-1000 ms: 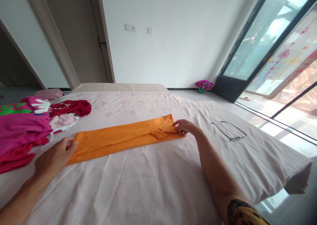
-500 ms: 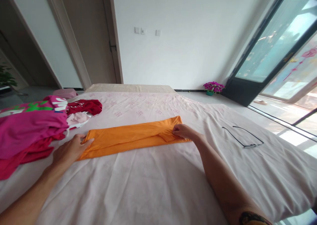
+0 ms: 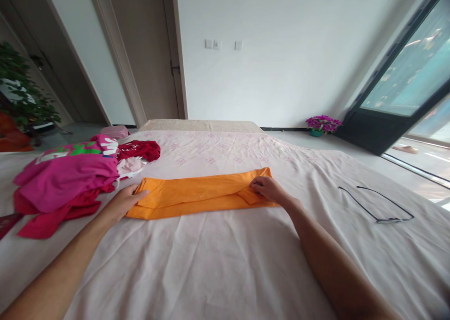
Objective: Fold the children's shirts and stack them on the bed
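Observation:
An orange garment (image 3: 200, 195), folded into a long narrow strip, lies across the pale bed sheet in front of me. At its left end, my left hand (image 3: 126, 200) is closed on the edge, thumb on top and the other fingers mostly hidden under the cloth. That end looks slightly raised and bent inward. My right hand (image 3: 267, 188) pinches the cloth near the right end, beside a small folded-over flap. What kind of garment it is, I cannot tell.
A heap of pink and red clothes (image 3: 73, 179) lies left of my left hand. Eyeglasses (image 3: 379, 207) rest on the bed sheet (image 3: 218, 263) to the right. Beyond the bed are a pink stool-like object (image 3: 115, 132), purple flowers (image 3: 323, 123) in a green pot and a leafy plant (image 3: 24, 90).
My view has turned left, so everything sits further right in the picture. The garment's left end has bent inward a little with my left hand; my right hand keeps its place on the cloth.

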Demonstrator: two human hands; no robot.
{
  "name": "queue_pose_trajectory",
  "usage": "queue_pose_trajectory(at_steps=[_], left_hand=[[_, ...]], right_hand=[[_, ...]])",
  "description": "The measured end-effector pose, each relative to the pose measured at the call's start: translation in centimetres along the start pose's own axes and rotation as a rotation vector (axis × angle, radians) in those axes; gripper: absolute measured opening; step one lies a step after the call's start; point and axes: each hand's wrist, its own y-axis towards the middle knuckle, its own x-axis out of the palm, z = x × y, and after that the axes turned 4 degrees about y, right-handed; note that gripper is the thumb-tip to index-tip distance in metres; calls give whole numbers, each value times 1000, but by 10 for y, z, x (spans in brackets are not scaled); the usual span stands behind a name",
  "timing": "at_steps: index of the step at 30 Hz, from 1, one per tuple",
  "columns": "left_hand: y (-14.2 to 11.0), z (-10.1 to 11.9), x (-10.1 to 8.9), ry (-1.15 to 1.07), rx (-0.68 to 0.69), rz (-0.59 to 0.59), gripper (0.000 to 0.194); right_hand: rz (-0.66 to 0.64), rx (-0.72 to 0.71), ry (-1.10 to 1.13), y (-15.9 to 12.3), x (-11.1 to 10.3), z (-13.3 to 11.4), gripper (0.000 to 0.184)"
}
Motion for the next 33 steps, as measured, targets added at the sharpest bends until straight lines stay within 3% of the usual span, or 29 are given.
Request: queue_pose_trajectory(at_steps=[3, 7, 13, 17, 20, 22, 25, 27, 28, 31, 33], left_hand=[[-7, 23, 7, -184, 72, -152, 54], [-10, 65, 28, -279, 89, -238, 57], [-6, 120, 93, -321, 125, -337, 37], [2, 132, 144, -235, 185, -302, 21], [4, 132, 174, -78, 182, -220, 20], [3, 130, 187, -42, 163, -245, 23], [2, 125, 193, -89, 129, -408, 36], [6, 118, 186, -107, 155, -434, 44], [11, 114, 180, -91, 194, -381, 46], [27, 95, 153, 111, 320, -30, 49], [39, 80, 133, 290, 302, 130, 53]], right_hand=[[-2, 6, 26, 1, -1, 3, 20], [35, 12, -58, 3, 1, 3, 21], [56, 41, -105, 3, 4, 4, 19], [53, 43, -105, 2, 4, 3, 17], [63, 44, -119, 1, 3, 2, 18], [63, 38, -123, 1, 3, 1, 18], [57, 27, -114, 0, 3, 2, 17], [46, 26, -80, 0, 4, 3, 17], [42, 30, -47, 1, 4, 4, 17], [67, 59, 107, 2, 0, 5, 21], [167, 111, 166, 3, -8, 6, 25]])
